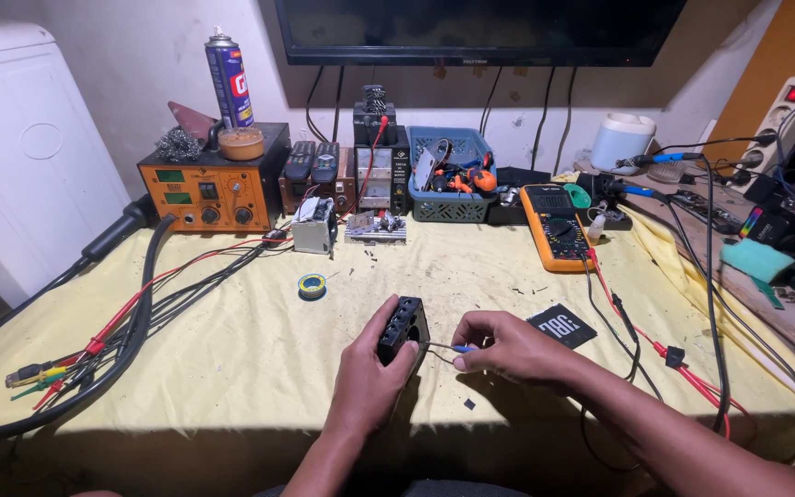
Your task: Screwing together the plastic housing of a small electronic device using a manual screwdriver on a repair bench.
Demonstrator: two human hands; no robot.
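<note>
**A:** What did the head view show?

**B:** A yellow-covered surface (259,340) crowded with repair gear. The left hand (372,373) was wrapped around a small black box with round holes (403,327), holding it tilted just above the cloth, near the front middle. The right hand (508,348) pinched a thin blue-handled screwdriver (443,347), its tip at the box's side.

**A:** What lay around them?

**B:** A roll of solder (312,286) behind the box, a black square patch (562,326) just right of the hands, a yellow multimeter (554,226) farther back, and red and black leads (655,350) trailing to the right.

**A:** Any risk?

**B:** I judged the slim tip could slip off and jab the left fingers, since the box was braced only by hand. A loosened screw could also vanish among the debris on the cloth.
</note>
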